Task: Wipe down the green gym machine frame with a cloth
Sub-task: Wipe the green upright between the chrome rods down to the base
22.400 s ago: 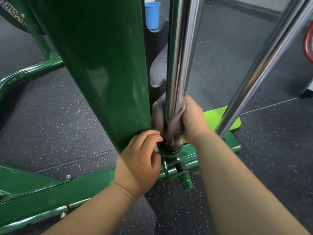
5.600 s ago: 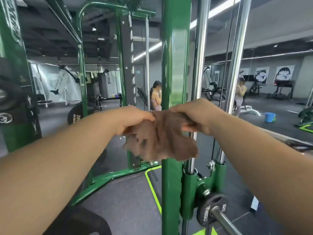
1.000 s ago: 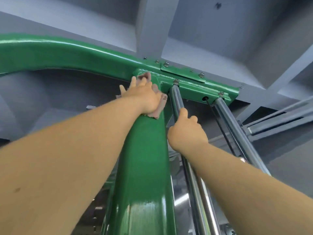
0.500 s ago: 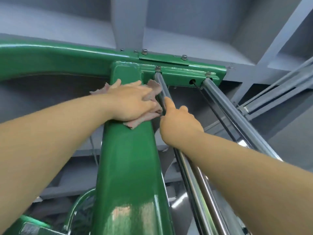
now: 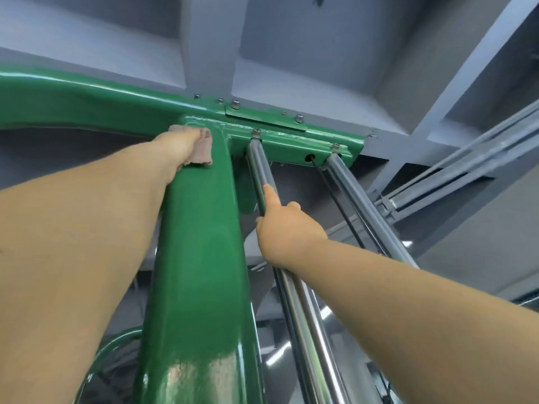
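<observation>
I look up along the green upright post [image 5: 201, 258] of the gym machine to where it joins the green top crossbar [image 5: 87, 103]. My left hand [image 5: 178, 150] is raised to the top left side of the post and presses a brownish-pink cloth [image 5: 201, 150] against it; only the cloth's edge shows past my fingers. My right hand [image 5: 285, 225] grips the nearer chrome guide rod [image 5: 258, 161] just right of the post, with the index finger laid up along the rod.
A second chrome rod [image 5: 358, 199] runs up to the green bolted top plate [image 5: 291, 135] at the right. Grey ceiling beams [image 5: 213, 45] lie close above the crossbar, and grey conduits [image 5: 455, 176] cross at the right. A curved green tube [image 5: 116, 345] shows below left.
My left hand has slid the cloth up and to the left side of the post, close under the crossbar. My right hand keeps its grip on the rod.
</observation>
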Tool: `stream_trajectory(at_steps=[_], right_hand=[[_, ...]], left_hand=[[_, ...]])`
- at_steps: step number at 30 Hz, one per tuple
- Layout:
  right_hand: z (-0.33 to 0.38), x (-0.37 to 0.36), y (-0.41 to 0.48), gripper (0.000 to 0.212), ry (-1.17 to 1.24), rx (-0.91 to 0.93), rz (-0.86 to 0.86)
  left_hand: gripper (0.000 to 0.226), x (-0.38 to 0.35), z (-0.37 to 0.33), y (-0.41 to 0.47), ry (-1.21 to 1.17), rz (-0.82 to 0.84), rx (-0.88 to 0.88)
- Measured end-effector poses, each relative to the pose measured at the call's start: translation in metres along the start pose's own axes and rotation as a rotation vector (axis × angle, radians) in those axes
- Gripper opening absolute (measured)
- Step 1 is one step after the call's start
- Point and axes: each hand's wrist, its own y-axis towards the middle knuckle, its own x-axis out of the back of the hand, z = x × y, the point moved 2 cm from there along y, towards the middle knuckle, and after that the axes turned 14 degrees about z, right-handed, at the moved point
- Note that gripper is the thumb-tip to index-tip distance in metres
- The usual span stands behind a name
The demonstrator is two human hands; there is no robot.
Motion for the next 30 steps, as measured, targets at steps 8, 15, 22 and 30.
stream_trajectory(at_steps=[8,15,22,30], right_hand=[[0.001,-0.011,-0.014,0.057,0.015,-0.017,-0.161],[0.03,-0.014,-0.085,0.038,0.3,0.344,-0.54],[0.084,-0.014,-0.115,0.028,0.858,0.464,-0.253],[0.089,-0.02,-0.128,0.045,0.098,0.18,-0.178]], left_hand=[[0.046,-0.002,0.029,-0.103,-0.162,0.202,0.183],[0.085,-0.005,0.063,-0.196,0.044,0.242,0.287],[0.011,0.005,0.039,-0.197,-0.105,0.163,-0.054],[0.036,0.026,0.051,-0.208,-0.199,0.351,-0.115]])
